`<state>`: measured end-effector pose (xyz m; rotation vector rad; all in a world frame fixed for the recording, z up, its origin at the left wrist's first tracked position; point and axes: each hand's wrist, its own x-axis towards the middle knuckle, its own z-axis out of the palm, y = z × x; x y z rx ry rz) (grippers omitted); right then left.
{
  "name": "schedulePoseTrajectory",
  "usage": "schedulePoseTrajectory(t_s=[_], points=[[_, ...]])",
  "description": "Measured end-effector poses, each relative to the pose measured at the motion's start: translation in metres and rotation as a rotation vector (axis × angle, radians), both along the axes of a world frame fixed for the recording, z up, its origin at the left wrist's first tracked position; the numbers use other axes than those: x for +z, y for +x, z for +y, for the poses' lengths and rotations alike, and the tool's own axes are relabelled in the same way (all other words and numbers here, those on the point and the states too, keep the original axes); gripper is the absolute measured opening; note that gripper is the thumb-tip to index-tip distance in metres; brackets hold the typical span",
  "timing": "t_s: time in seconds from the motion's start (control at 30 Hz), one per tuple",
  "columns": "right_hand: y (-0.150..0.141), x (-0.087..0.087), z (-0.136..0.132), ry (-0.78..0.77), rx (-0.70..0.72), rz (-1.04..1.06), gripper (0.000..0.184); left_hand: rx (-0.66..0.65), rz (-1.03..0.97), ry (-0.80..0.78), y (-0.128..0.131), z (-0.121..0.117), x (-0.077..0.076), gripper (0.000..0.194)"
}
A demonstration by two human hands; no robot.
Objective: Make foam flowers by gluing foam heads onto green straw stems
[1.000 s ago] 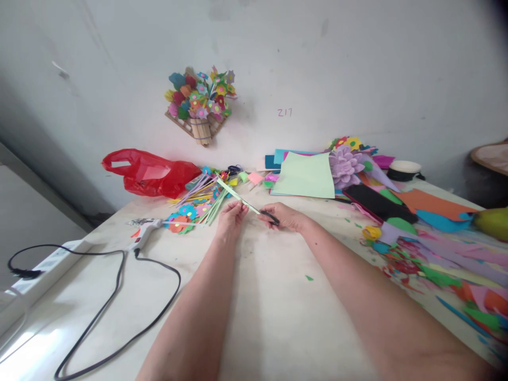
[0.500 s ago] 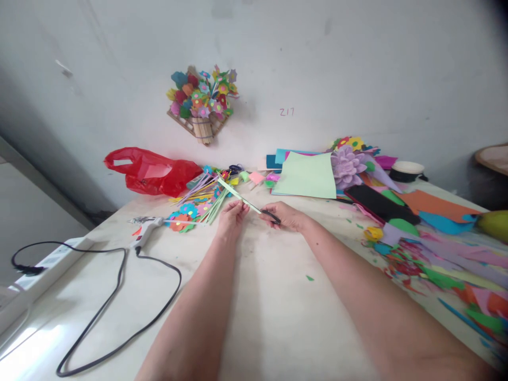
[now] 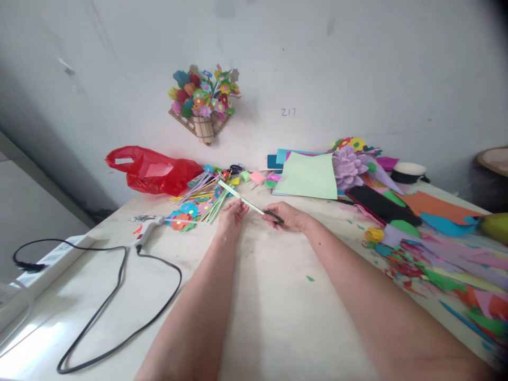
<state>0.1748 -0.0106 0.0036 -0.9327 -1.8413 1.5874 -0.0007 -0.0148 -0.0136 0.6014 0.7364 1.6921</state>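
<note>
Over the middle of the table, my left hand (image 3: 233, 216) pinches a narrow pale green strip (image 3: 227, 188) that slants up to the left. My right hand (image 3: 289, 216) is closed around the black handles of a pair of scissors (image 3: 273, 216). The scissors' blades lie along the strip's lower right end, partly hidden by it and by my fingers. Just beyond my left hand lie a bundle of green strips (image 3: 214, 207) and cut-out paper flowers (image 3: 186, 214).
A white glue gun (image 3: 147, 230) with a looping black cord lies at left, by a power strip (image 3: 51, 262). Behind are a red plastic bag (image 3: 153, 172) and a pale green sheet (image 3: 305, 176). Coloured scraps (image 3: 444, 264) and a black phone-like slab (image 3: 381, 208) lie at right.
The view has shifted very slightly. Both hands keep their hold on the strip and the scissors, with almost no visible movement.
</note>
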Motion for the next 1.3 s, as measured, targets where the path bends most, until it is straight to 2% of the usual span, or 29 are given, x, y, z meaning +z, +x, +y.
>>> schedulePoseTrajectory(t_s=[0.67,1.3], points=[[-0.0006,0.0011,-0.0016,-0.003,-0.013,-0.035,0.024,-0.026,0.113,0.064,0.0054,-0.0028,-0.0026,0.01],[-0.0049,-0.0017,-0.0008,0.024,-0.028,0.036,0.021,-0.014,0.092,0.055,0.0061,-0.002,-0.0021,0.009]])
